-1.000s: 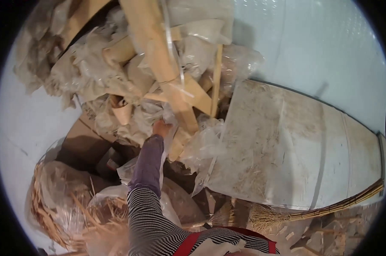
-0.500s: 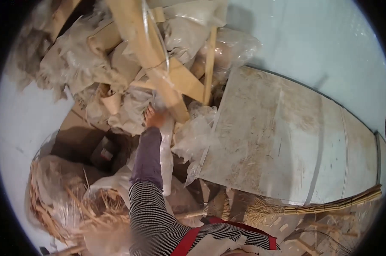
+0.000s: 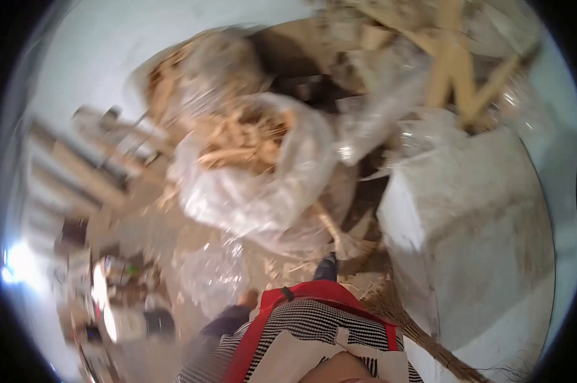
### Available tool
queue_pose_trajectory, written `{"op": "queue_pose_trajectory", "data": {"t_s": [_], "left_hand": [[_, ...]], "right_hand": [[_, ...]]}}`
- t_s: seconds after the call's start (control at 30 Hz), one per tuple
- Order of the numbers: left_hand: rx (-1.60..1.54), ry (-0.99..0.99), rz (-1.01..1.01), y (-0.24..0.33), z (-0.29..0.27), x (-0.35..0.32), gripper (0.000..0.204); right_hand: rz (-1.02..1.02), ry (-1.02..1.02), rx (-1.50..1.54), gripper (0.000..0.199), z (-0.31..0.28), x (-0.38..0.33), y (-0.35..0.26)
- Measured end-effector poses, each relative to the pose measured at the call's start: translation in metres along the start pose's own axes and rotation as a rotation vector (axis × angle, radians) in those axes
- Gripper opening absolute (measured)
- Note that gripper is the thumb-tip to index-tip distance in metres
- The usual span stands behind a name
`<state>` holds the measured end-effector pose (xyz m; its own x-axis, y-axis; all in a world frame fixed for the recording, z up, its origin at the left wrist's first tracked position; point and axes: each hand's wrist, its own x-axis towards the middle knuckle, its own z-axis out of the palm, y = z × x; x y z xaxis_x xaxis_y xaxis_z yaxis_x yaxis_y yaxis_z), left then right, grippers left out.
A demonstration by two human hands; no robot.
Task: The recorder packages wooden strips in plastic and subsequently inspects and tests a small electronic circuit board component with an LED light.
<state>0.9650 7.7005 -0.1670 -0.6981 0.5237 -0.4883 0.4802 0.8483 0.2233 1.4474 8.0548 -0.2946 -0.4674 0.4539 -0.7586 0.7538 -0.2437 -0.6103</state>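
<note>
My left hand [image 3: 247, 297] is low beside my red-edged apron [image 3: 326, 295], its fingers small and blurred. It is nearest to a crumpled sheet of clear plastic [image 3: 213, 271] on the floor; whether they touch I cannot tell. Ahead stands a large translucent plastic bag [image 3: 237, 210], its mouth open, filled with wood shavings [image 3: 247, 137]. My right hand does not show. A dark blue shape [image 3: 326, 267], perhaps a leg or foot, pokes out beyond the apron.
A dusty white box-like block [image 3: 486, 217] stands on the right, with a twig broom [image 3: 416, 329] along its near side. Wooden boards [image 3: 453, 70] lean over bags at the far right. Another stuffed bag [image 3: 212, 70] sits behind; planks [image 3: 87, 169] and a white bucket-like container [image 3: 135, 323] are left.
The view has swung left and back toward the bag of shavings. My left hand, earlier reaching onto the piled bags beside the boards, is now down by my side.
</note>
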Motion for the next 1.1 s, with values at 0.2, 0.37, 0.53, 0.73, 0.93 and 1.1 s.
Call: {"op": "queue_pose_trajectory", "data": {"t_s": [0.2,0.37,0.53,0.73,0.93,1.1], "left_hand": [[0.306,-0.38,-0.751,-0.148,0.128,-0.405,0.025],[-0.616,0.155,-1.387,-0.132,0.257,-0.529,0.017],[-0.877,0.392,-1.329,-0.097,0.334,-0.567,0.021],[-1.084,0.472,-1.49,-0.17,0.388,-0.748,0.02],[-1.72,1.42,-1.305,-0.317,0.368,-0.825,0.015],[-1.639,1.467,-0.887,-0.476,0.243,-0.858,0.015]], "right_hand": [[-0.399,-0.437,-0.575,0.03,0.05,0.065,-0.167],[-0.733,-0.79,-0.995,0.03,0.248,0.024,-0.259],[-0.991,-0.918,-1.235,0.031,0.452,-0.054,-0.269],[-1.216,-0.956,-1.348,0.031,0.674,-0.156,-0.205],[-1.211,-0.951,-1.428,0.032,0.747,-0.232,-0.088],[-0.885,-1.213,-1.179,0.026,0.937,-0.441,-0.085]]}}
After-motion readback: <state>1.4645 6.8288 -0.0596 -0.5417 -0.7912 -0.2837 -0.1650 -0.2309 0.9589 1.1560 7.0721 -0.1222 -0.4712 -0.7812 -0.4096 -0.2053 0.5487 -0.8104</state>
